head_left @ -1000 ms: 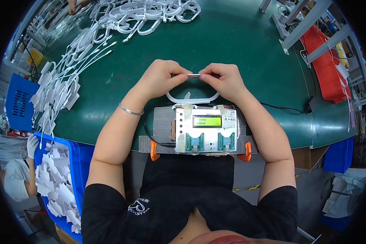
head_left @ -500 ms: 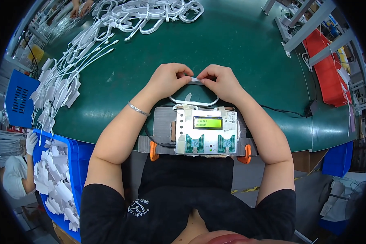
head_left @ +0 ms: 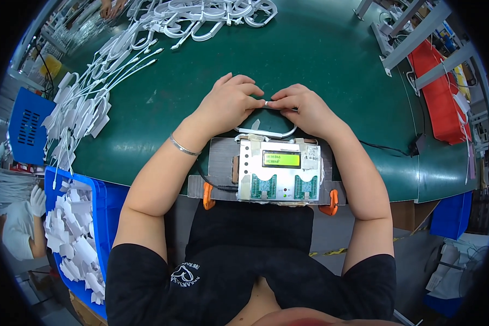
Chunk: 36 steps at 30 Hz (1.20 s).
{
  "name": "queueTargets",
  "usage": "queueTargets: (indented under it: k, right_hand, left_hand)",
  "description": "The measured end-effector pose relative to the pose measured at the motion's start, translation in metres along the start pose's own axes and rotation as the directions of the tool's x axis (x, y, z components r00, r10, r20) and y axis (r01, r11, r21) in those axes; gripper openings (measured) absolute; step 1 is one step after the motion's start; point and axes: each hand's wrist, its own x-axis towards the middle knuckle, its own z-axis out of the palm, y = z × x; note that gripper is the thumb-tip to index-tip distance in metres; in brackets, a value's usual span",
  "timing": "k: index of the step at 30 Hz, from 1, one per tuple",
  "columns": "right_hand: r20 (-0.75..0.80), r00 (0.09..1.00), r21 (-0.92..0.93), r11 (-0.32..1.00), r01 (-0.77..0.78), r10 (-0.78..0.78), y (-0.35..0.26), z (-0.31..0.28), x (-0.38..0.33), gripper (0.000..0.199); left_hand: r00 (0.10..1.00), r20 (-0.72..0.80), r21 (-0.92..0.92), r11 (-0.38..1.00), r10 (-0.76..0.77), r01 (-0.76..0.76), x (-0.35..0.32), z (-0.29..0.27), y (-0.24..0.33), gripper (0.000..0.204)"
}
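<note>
White cable (head_left: 262, 132) loops just beyond the display box (head_left: 280, 176), its far side between both hands. At left, piled cables (head_left: 84, 108) lie aside, seemingly leaving working room. The left hand (head_left: 231, 104) pinches the loop's far side; the right hand (head_left: 309, 111) pinches close beside, probably to steady it.

two lines of characters (head_left: 274, 158) on a green display (head_left: 293, 160), white lettering (head_left: 188, 283) around an emblem (head_left: 183, 275) on a black shirt (head_left: 223, 266)
</note>
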Motion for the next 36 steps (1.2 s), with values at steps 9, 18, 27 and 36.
queueTargets:
  k: [9,18,27,36]
  right_hand:
    - [-0.465,0.855,-0.241,0.962,0.128,-0.230,-0.014,-0.005,0.006,0.035]
    - [-0.401,0.915,-0.229,0.972,-0.056,-0.042,-0.001,0.000,-0.003,0.049]
    - [-0.376,0.926,-0.102,0.993,-0.061,0.018,-0.005,0.001,0.003,0.047]
    - [-0.108,0.988,0.517,0.855,-0.042,0.114,-0.085,-0.036,-0.022,0.033]
  left_hand:
    - [0.732,0.260,-0.379,0.630,-0.630,0.678,-0.001,-0.017,-0.044,0.040]
    - [0.524,-0.034,-0.305,0.508,-0.851,0.806,-0.071,-0.066,-0.088,0.043]
    - [0.237,-0.244,0.516,0.081,-0.940,0.853,-0.276,-0.188,-0.132,0.022]
    - [0.575,-0.257,-0.194,0.625,-0.776,0.756,-0.208,-0.259,-0.071,0.017]
